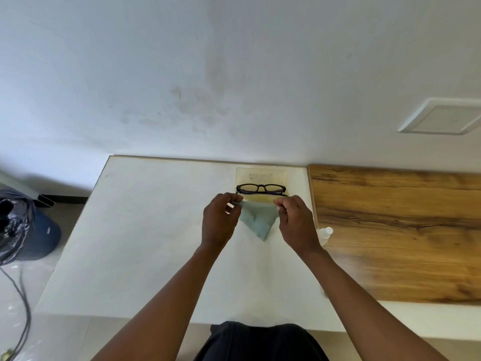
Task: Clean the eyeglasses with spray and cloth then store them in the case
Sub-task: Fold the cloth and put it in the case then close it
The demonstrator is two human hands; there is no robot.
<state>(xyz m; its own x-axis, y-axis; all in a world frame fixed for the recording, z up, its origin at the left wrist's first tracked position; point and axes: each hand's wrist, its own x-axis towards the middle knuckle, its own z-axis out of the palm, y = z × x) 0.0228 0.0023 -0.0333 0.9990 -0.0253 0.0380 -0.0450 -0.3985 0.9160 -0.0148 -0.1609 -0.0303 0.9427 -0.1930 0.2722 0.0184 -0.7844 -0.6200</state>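
Note:
Black-framed eyeglasses [261, 189] lie folded in an open translucent yellowish case [260, 176] at the far side of the white table [145, 230]. Just in front of the case, both hands hold up a pale blue-green cloth [256, 224] by its top corners. My left hand [221, 220] pinches the left corner and my right hand [296, 222] pinches the right corner. The cloth hangs down in a point between them. A small clear spray bottle [325, 234] with a white cap stands behind my right wrist, partly hidden.
A wood-grain board [403, 230] covers the table's right part. A white wall rises right behind the table. On the floor at the left stand a blue bin with a black bag [23, 227] and a grey cable [24, 308].

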